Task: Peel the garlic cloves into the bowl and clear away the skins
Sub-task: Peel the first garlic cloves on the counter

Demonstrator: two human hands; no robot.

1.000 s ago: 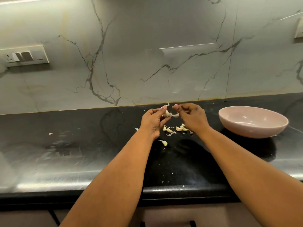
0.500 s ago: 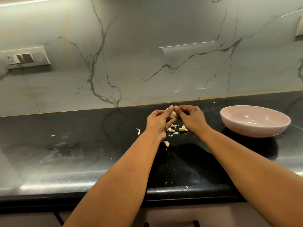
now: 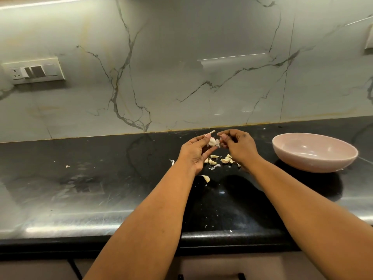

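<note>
A marbled wall (image 3: 181, 67) rises behind the black table (image 3: 101, 178), with a switch plate (image 3: 34, 71) at the far left. The pink bowl (image 3: 314, 152) sits on the table to the right, well apart from the hands. The left hand (image 3: 194, 153) pinches a garlic clove (image 3: 213, 142) above the table; the right hand (image 3: 239, 147), fingers curled, seems to nip a bit of its skin. More cloves (image 3: 219, 158) and loose skins (image 3: 214, 167) lie scattered just below them.

No readable text, label, brand or number anywhere: bowl (image 3: 314, 151), bench (image 3: 80, 188), wall switch plate (image 3: 36, 70) all unmarked.
</note>
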